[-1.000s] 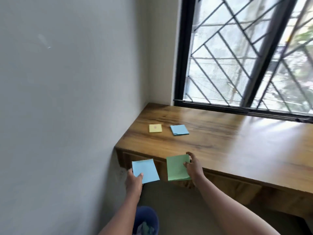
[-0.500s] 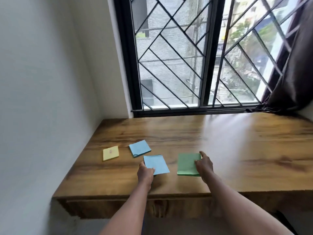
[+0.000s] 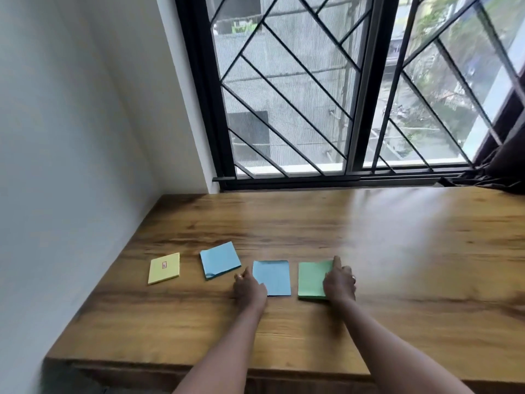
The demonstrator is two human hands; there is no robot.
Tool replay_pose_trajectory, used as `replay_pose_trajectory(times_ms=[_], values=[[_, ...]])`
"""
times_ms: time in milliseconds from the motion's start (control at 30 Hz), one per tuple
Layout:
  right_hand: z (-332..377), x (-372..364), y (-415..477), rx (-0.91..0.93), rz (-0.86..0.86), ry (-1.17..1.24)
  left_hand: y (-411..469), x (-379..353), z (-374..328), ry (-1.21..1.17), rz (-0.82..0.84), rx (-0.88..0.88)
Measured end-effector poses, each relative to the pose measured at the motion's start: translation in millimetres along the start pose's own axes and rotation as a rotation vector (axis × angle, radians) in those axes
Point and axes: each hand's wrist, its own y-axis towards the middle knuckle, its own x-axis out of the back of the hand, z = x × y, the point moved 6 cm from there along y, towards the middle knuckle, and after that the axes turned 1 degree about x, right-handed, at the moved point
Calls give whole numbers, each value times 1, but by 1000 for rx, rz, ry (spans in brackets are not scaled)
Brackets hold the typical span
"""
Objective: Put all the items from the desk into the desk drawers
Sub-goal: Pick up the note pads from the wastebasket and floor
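Note:
Four paper pads lie in a row on the wooden desk. From the left they are a yellow pad, a blue pad, a second blue pad and a green pad. My left hand grips the lower left corner of the second blue pad, which lies flat on the desk. My right hand holds the right edge of the green pad, index finger stretched along it. The desk's front shows only as a dark strip below the top, and no drawer is visibly open.
A white wall closes the desk's left side. A barred window runs along the back, with a dark curtain bunched at the far right.
Both hands carried the blue and green pads from below the desk's front edge up onto the top and set them flat beside the other two. The view swung right and forward.

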Motion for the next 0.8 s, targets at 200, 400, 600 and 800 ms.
replay_pose_trajectory(times_ms=[200, 400, 600, 800], values=[[-7, -8, -44, 21, -138, 6, -22, 12, 45, -110, -92, -55], [-14, -43, -140, 199, -238, -64, -78, 40, 136, -241, -310, -118], [-41, -81, -213, 103, -200, 50, -115, 35, 215, -396, -412, 27], [-95, -133, -235, -538, -79, 632, -120, -15, 250, -613, -68, 462]])
